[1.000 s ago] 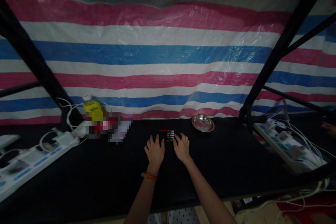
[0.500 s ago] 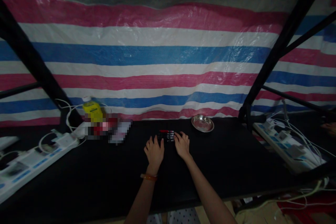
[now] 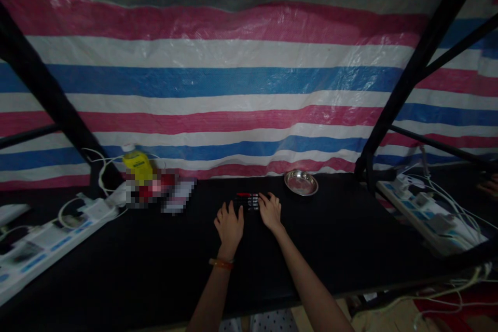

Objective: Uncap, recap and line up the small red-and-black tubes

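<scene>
Several markers point(image 3: 248, 201) lie side by side in a small row on the black tabletop point(image 3: 155, 264), one red at the far side and the others dark. At their left ends rests my left hand point(image 3: 229, 225), palm down, fingers spread. My right hand point(image 3: 270, 211) is at their right ends, fingers apart and slightly bent, the fingertips touching or very near them. Neither hand is wrapped around a marker. Parts of the markers nearest me are hard to make out against the dark surface. Behind my right hand sits a shallow round metal dish point(image 3: 301, 183).
On the left stand a yellow bottle point(image 3: 139, 165), a pixelated patch of items and a power strip point(image 3: 50, 244) with plugs and cables. Another power strip point(image 3: 431, 212) lies right. Black frame posts flank a striped tarp point(image 3: 233, 83). Another person's hand point(image 3: 488, 185) shows at the right edge.
Almost nothing differs. My hands keep their places at the two ends of the markers, and the view has shifted very slightly.
</scene>
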A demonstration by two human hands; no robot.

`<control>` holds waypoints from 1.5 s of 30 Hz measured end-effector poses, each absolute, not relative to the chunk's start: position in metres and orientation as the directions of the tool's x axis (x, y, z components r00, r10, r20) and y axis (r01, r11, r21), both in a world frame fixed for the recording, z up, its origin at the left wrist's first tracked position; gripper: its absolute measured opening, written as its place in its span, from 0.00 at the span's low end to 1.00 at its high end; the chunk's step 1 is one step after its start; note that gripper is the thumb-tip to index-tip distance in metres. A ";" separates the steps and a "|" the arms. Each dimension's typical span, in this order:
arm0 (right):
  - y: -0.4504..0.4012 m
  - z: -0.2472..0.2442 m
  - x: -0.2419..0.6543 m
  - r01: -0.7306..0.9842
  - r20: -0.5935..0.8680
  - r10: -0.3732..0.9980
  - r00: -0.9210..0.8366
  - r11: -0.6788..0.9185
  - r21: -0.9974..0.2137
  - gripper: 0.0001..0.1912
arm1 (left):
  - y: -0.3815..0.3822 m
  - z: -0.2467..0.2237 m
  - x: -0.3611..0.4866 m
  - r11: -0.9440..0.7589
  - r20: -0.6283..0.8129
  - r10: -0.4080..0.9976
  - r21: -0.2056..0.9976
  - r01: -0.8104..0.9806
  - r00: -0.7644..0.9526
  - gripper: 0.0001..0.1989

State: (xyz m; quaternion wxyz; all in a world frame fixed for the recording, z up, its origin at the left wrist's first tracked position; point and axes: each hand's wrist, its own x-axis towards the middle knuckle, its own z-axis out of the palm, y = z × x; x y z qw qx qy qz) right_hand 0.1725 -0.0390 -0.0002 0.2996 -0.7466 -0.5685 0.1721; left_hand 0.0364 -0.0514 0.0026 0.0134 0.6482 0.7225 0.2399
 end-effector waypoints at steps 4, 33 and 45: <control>-0.035 -0.003 0.173 0.741 0.078 0.953 0.292 -0.174 -0.649 0.20 | -0.051 0.002 0.036 0.044 0.286 0.945 0.370 0.928 -0.159 0.25; 0.002 -0.008 0.195 0.692 0.177 0.980 0.095 0.063 -0.719 0.21 | -0.049 0.001 0.033 0.045 0.274 0.941 0.483 0.875 -0.199 0.24; 0.023 0.001 0.192 0.779 0.032 0.999 -0.023 0.038 -0.626 0.18 | -0.049 0.002 0.034 0.048 0.300 0.932 0.453 0.890 -0.203 0.23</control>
